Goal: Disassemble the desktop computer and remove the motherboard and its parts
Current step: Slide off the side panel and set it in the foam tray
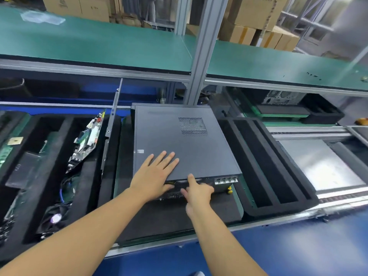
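Observation:
A dark grey desktop computer case point(179, 140) lies flat on a black foam pad point(171, 220), its side panel with a vent grille point(192, 126) facing up and its rear ports towards me. My left hand point(155, 174) rests flat on the near left part of the panel, fingers spread. My right hand point(197, 192) touches the near edge of the panel and the rear face, index finger pointing up onto the edge, the other fingers curled. It holds nothing that I can see.
A black foam tray point(45, 176) on the left holds a loose motherboard point(87, 140), cables and a fan. A slotted black foam tray point(264, 162) lies to the right, then a metal panel point(322, 166). A green shelf point(119, 46) overhangs at the back.

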`<state>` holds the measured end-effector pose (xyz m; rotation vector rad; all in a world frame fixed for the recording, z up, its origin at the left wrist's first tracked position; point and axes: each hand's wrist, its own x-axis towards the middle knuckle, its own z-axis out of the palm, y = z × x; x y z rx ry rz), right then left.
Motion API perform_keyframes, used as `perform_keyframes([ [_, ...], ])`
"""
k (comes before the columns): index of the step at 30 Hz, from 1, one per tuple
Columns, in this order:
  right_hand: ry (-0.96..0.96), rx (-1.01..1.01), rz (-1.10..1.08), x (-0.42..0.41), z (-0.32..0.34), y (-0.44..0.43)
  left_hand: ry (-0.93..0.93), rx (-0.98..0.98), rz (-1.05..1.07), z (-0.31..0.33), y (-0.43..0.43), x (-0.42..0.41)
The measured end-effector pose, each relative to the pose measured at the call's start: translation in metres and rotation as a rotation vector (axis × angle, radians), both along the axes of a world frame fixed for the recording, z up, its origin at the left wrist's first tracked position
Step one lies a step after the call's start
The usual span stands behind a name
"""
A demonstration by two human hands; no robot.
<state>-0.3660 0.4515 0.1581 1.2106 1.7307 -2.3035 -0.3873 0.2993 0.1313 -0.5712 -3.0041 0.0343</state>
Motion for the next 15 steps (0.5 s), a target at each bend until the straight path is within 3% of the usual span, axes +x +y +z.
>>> perform_keyframes([
  [6,0.06,-0.398,-0.035,0.001,-0.004,0.007,-0.008,0.052,-0.017,0.001,-0.002,-0.002],
  [15,0.108,-0.464,-0.043,0.008,-0.01,0.01,0.024,0.049,-0.021,-0.001,-0.001,-0.001],
])
